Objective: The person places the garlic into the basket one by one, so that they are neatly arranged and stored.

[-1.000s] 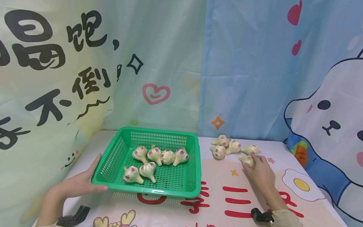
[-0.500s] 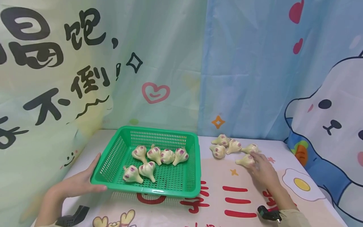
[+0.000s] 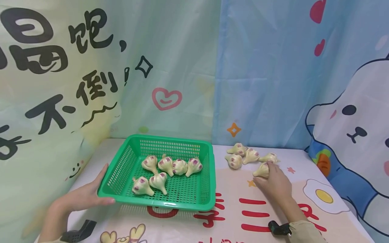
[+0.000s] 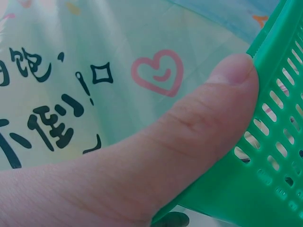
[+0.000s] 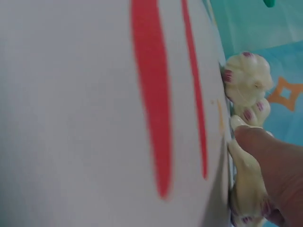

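Observation:
A green plastic basket (image 3: 188,205) holds several garlic bulbs, among them one bulb (image 3: 141,186) near its front left. My left hand (image 3: 83,195) grips the basket's left front corner, thumb and fingers spread to either side of it. Up close in the left wrist view, the thumb lies against the basket wall (image 4: 270,161); the other fingers are hidden there. On the right, my right hand (image 3: 278,184) holds a garlic bulb (image 3: 261,170) at the table, its stalk pointing left. In the right wrist view, the thumb (image 5: 265,146) lies beside a garlic bulb (image 5: 248,189).
Behind the right hand lie several loose garlic bulbs, including a front left one (image 3: 234,161) and one close to the fingers (image 3: 269,157). A printed cloth (image 3: 255,202) covers the table. A hanging curtain (image 3: 170,74) closes off the back.
The right hand shifted right, then came back left around the garlic bulb. That bulb moved slightly left and back. Left hand and basket stay where they were.

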`<state>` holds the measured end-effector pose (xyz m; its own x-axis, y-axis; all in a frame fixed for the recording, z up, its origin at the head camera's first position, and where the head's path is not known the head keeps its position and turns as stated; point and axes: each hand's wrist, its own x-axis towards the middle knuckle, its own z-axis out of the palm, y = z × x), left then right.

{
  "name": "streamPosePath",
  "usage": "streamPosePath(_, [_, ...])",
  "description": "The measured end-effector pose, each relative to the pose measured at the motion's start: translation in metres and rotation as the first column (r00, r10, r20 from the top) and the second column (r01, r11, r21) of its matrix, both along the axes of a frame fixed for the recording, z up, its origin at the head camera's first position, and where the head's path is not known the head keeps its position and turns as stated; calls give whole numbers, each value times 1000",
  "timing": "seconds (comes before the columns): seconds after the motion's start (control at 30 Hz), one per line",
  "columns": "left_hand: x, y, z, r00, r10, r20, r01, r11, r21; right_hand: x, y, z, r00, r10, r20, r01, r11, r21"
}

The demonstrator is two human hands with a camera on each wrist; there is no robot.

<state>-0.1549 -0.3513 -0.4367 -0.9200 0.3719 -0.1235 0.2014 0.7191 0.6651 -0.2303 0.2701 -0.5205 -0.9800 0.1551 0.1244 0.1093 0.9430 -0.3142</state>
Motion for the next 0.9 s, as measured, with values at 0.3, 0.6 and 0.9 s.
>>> streamPosePath(0.3, [-2, 0, 0, 1000, 9, 4, -9, 1000, -5, -5, -9, -7, 994, -81, -70, 79, 996, -34])
streamPosePath(0.6, [-1, 0, 1, 1000, 8, 2, -8, 1000, 1, -7, -18, -14, 983, -106, -150, 97, 993, -65])
streamPosePath(0.9, [-1, -1, -1, 1000, 8, 6, -8, 1000, 12, -11, -20, -21, 975, -140, -170, 129, 989, -76])
